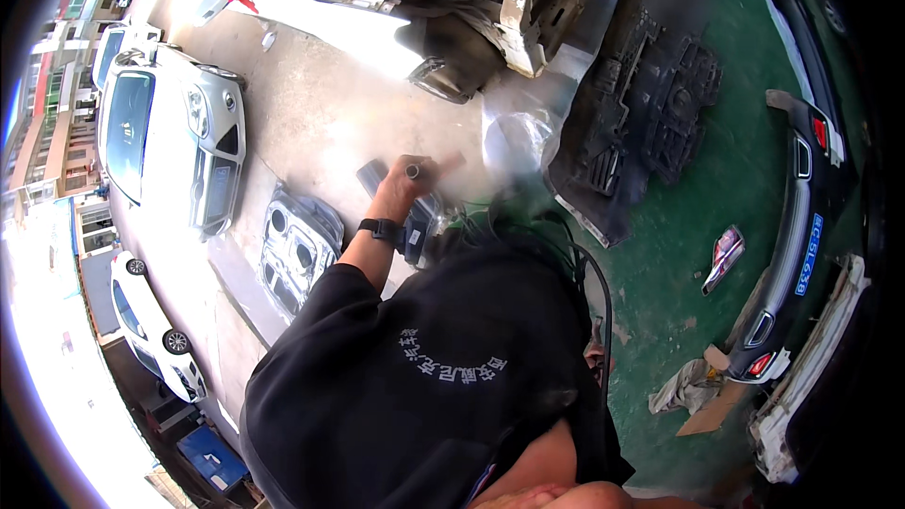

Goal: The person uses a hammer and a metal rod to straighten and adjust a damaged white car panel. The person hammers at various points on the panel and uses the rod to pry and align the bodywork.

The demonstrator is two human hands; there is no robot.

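My left hand (415, 179), with a dark watch on its wrist, reaches forward and is closed round a dark tool handle (413, 171). The handle's round end points up at me, and the rest of the tool is hidden by the hand or blurred. Beneath the hand are dark grey plastic-looking parts (418, 231), partly covered by my arm and black shirt. Bare skin of my right arm (539, 467) shows at the lower edge, bent close to my body. The fingers of that hand cannot be made out.
A silvery door panel (300, 243) lies left. Ahead stands a stripped car body (518, 9). Black underbody covers (650, 99) lie on the green floor, with a loose tail lamp (724, 259) and bumper (797, 236) further right. A black hose (603, 287) runs beside me. White cars (179, 132) stand left.
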